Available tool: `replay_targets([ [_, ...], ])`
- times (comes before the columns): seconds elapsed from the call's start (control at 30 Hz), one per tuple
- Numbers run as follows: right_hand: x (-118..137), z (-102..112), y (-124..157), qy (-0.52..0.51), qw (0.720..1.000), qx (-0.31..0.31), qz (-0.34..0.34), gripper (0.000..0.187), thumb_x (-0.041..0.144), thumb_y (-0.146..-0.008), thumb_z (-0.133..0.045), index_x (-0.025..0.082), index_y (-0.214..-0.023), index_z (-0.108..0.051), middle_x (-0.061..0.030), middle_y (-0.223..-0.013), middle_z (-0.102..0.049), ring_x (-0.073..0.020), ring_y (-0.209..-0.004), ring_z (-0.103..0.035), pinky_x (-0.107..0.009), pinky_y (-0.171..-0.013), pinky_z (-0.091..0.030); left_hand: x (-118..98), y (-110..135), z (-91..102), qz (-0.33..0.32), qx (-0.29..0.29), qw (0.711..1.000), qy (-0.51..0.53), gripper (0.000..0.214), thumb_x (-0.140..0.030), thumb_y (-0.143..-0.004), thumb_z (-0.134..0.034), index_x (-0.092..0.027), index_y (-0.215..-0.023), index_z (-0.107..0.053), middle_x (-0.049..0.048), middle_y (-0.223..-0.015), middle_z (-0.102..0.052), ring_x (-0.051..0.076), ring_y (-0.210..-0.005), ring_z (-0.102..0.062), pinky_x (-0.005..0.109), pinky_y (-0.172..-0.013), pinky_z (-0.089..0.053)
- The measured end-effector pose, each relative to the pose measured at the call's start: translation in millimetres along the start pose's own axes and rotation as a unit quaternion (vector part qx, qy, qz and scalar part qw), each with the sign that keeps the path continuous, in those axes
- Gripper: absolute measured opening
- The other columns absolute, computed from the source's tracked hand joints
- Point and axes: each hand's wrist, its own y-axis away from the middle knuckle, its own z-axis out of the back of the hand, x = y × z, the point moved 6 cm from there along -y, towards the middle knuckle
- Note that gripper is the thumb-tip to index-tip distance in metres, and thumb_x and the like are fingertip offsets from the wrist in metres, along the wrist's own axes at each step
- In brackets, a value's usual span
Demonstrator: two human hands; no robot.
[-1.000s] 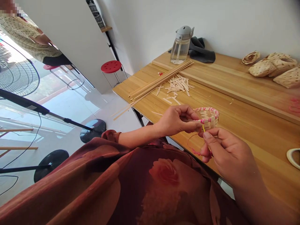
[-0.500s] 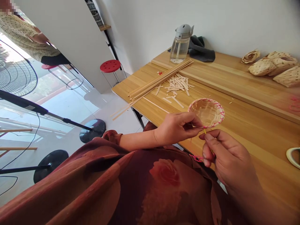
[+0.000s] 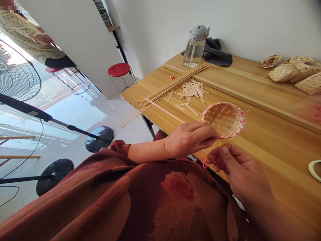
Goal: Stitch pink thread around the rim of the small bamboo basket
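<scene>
1. Gripping the rim of a small round woven bamboo basket (image 3: 223,119) on its near side, the left hand (image 3: 190,140) is closed in a pinch, with the forearm reaching in from the left. The basket is held tilted in the air over the wooden table (image 3: 276,160), just beyond its near edge, with its hollow facing up.
2. The right hand (image 3: 238,170) comes up from the near right, its fingers curled and pinching a thin yellow strip (image 3: 219,140) just below the basket's rim. A pink thread (image 3: 203,163) binds the rim and hangs down beside the fingertips.
3. The two hands are close together, almost touching, with the near table edge under the wrists. The tabletop runs on well to the right of the basket.
4. To the far left of the basket lie a long loose bamboo strip (image 3: 163,110), a bundle of bamboo strips (image 3: 173,83) and a heap of cut pieces (image 3: 192,91).
5. Farther off, a raised wooden board (image 3: 250,87) crosses the table, with a clear water bottle (image 3: 195,47) and a dark gray cloth (image 3: 218,55) near the wall. Woven pieces (image 3: 294,72) sit at the far right.
</scene>
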Motion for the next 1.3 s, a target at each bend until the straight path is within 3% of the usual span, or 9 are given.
replay_targets([
  [0.23, -8, 2, -2, 0.03, 0.999, -0.039, 0.02, 0.046, 0.064, -0.088, -0.076, 0.02, -0.074, -0.067, -0.0027, -0.066, -0.065, -0.0118, -0.056, -0.051, -0.025, -0.051, -0.043, 5, 12, -16.9, 0.024, 0.096, 0.995, -0.003, 0.027, -0.035, -0.109, -0.049, -0.02, -0.105, -0.071, 0.0045, -0.093, -0.077, 0.012, -0.084, -0.068, 0.024, -0.077, -0.049],
  [0.33, 1, 7, -1, 0.142, 0.988, -0.026, 0.047, 0.045, 0.067, -0.09, -0.071, 0.022, -0.085, -0.075, -0.0038, -0.07, -0.069, -0.0149, -0.055, -0.055, -0.029, -0.053, -0.044, 2, 17, -22.2, 0.0, 0.134, 0.991, -0.012, 0.026, -0.034, -0.11, -0.048, -0.02, -0.11, -0.07, 0.0053, -0.098, -0.077, 0.012, -0.09, -0.07, 0.024, -0.082, -0.05],
  [0.53, 48, 25, 19, 0.498, 0.822, -0.135, 0.241, 0.036, 0.053, -0.103, -0.059, 0.024, -0.113, -0.08, -0.0093, -0.087, -0.077, -0.0227, -0.068, -0.065, -0.034, -0.061, -0.037, -8, 20, -26.2, -0.112, 0.184, 0.97, -0.112, 0.022, -0.019, -0.109, -0.048, -0.016, -0.116, -0.069, 0.0071, -0.1, -0.075, 0.015, -0.087, -0.07, 0.027, -0.075, -0.05],
  [0.67, 35, 14, 6, 0.562, 0.786, -0.06, 0.253, 0.036, 0.046, -0.105, -0.052, 0.024, -0.092, -0.077, -0.0079, -0.072, -0.074, -0.023, -0.057, -0.061, -0.033, -0.054, -0.03, -24, 27, -33.1, -0.204, 0.194, 0.95, -0.137, 0.022, -0.018, -0.108, -0.048, -0.015, -0.103, -0.07, 0.0062, -0.093, -0.074, 0.016, -0.08, -0.07, 0.028, -0.065, -0.048],
  [0.83, 9, 6, -2, 0.531, 0.819, -0.01, 0.218, 0.035, 0.042, -0.101, -0.052, 0.024, -0.076, -0.067, -0.0028, -0.058, -0.065, -0.0181, -0.046, -0.05, -0.031, -0.049, -0.027, -33, 35, -42.7, -0.22, 0.247, 0.936, -0.12, 0.028, -0.016, -0.108, -0.044, -0.016, -0.093, -0.068, 0.0064, -0.088, -0.074, 0.015, -0.076, -0.069, 0.028, -0.06, -0.046],
  [1.03, 31, 12, 22, 0.465, 0.825, -0.191, 0.26, 0.022, 0.037, -0.102, -0.06, 0.021, -0.094, -0.073, -0.0089, -0.082, -0.073, -0.0195, -0.069, -0.06, -0.034, -0.066, -0.04, -39, 42, -48.1, -0.197, 0.306, 0.928, -0.077, 0.023, -0.019, -0.108, -0.047, -0.018, -0.104, -0.07, 0.0078, -0.098, -0.076, 0.014, -0.08, -0.07, 0.028, -0.058, -0.043],
  [1.1, 35, 17, 23, 0.39, 0.868, -0.205, 0.227, 0.02, 0.04, -0.102, -0.064, 0.022, -0.099, -0.073, -0.0093, -0.089, -0.074, -0.0202, -0.074, -0.063, -0.036, -0.072, -0.046, -38, 41, -45.7, -0.176, 0.309, 0.933, -0.047, 0.023, -0.021, -0.108, -0.048, -0.018, -0.111, -0.07, 0.0086, -0.101, -0.076, 0.015, -0.081, -0.07, 0.028, -0.058, -0.043],
  [1.2, 29, 18, 12, 0.172, 0.965, -0.132, 0.15, 0.018, 0.048, -0.101, -0.066, 0.03, -0.097, -0.07, -0.0044, -0.1, -0.076, -0.0206, -0.079, -0.067, -0.036, -0.068, -0.051, -22, 30, -38.5, -0.049, 0.293, 0.955, 0.009, 0.021, -0.022, -0.106, -0.051, -0.015, -0.103, -0.072, 0.0082, -0.097, -0.076, 0.014, -0.081, -0.069, 0.026, -0.065, -0.044],
  [1.3, 26, 25, 4, -0.032, 0.989, -0.108, 0.1, 0.023, 0.055, -0.096, -0.07, 0.034, -0.093, -0.063, -0.0017, -0.093, -0.077, -0.0225, -0.071, -0.069, -0.033, -0.051, -0.047, -8, 17, -33.5, 0.079, 0.289, 0.944, 0.137, 0.018, -0.026, -0.101, -0.06, -0.015, -0.092, -0.071, 0.0027, -0.083, -0.072, 0.01, -0.073, -0.063, 0.021, -0.068, -0.042],
])
